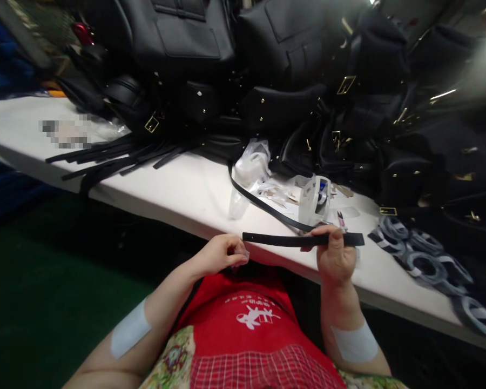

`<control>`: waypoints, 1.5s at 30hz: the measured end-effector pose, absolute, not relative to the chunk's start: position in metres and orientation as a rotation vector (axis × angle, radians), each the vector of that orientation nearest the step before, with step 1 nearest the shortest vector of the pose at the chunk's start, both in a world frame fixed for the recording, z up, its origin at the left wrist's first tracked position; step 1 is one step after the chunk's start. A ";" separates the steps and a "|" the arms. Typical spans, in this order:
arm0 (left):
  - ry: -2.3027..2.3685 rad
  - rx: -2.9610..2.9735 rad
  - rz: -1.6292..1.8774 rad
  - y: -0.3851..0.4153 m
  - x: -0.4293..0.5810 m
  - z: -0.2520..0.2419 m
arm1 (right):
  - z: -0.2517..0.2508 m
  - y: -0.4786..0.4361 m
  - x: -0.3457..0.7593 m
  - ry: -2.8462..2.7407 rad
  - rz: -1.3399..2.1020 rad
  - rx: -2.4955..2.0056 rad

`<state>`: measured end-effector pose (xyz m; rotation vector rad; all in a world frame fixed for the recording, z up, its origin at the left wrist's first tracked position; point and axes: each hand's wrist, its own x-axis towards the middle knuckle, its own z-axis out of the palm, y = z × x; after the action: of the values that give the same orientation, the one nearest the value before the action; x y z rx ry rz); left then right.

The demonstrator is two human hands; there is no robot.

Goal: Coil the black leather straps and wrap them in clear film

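Note:
My right hand (338, 263) is closed on a black strap (281, 239), its thumb pressed across the band. The strap's near end reaches left over the table edge and has a small hole close to its tip. Another length of black strap curves from the bags down to my right fingers. Just below the strap's left tip, my left hand (222, 254) is closed in a pinch on a small scrap of clear plastic (245, 258). The hand and the strap tip look very close; whether they touch I cannot tell.
Black bags (283, 108) with gold buckles crowd the back of the white table (178, 189). Loose black straps (117, 154) lie at left. A white tape dispenser (310, 200), plastic wrapping (253, 162) and snips (341, 219) lie mid-table. Coiled straps (427, 265) sit at right.

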<state>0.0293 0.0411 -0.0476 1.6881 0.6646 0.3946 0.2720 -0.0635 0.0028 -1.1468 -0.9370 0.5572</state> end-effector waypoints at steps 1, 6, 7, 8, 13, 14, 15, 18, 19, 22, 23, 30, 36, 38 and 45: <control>0.665 1.648 0.363 0.041 0.028 -0.049 | 0.003 -0.063 0.274 -0.939 0.572 -1.120; 0.642 1.551 0.301 0.045 0.021 -0.055 | 0.006 -0.064 0.279 -0.994 0.634 -1.094; 0.636 1.557 0.296 0.046 0.019 -0.056 | 0.007 -0.065 0.279 -1.003 0.644 -1.097; 0.637 1.565 0.296 0.047 0.018 -0.057 | 0.007 -0.066 0.278 -1.007 0.651 -1.100; 0.685 1.591 0.297 0.051 0.015 -0.057 | 0.006 -0.068 0.277 -1.021 0.662 -1.123; 0.682 1.589 0.289 0.051 0.014 -0.057 | 0.005 -0.069 0.277 -1.028 0.670 -1.135; 0.671 1.588 0.276 0.051 0.013 -0.057 | 0.005 -0.069 0.277 -1.035 0.680 -1.146; 0.634 1.623 0.246 0.053 0.012 -0.056 | 0.004 -0.069 0.278 -1.050 0.690 -1.158; 0.627 1.651 0.237 0.053 0.012 -0.057 | 0.005 -0.069 0.278 -1.052 0.689 -1.156; 0.629 1.749 0.212 0.054 0.012 -0.058 | 0.007 -0.070 0.276 -1.043 0.689 -1.150; 0.633 1.776 0.202 0.054 0.012 -0.059 | 0.008 -0.070 0.276 -1.038 0.684 -1.150; 0.664 1.829 0.163 0.051 0.011 -0.061 | 0.006 -0.069 0.273 -1.034 0.692 -1.173; 0.702 1.836 0.151 0.054 0.009 -0.060 | 0.006 -0.069 0.275 -1.049 0.718 -1.171; 0.699 1.834 0.141 0.054 0.010 -0.060 | 0.006 -0.069 0.276 -1.040 0.712 -1.161; 0.682 1.808 0.157 0.052 0.012 -0.060 | 0.005 -0.070 0.273 -1.035 0.728 -1.207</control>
<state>0.0120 0.0518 -0.0603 1.8084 0.6824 0.1573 0.2726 -0.0696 0.0051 -1.2070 -1.0347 0.7276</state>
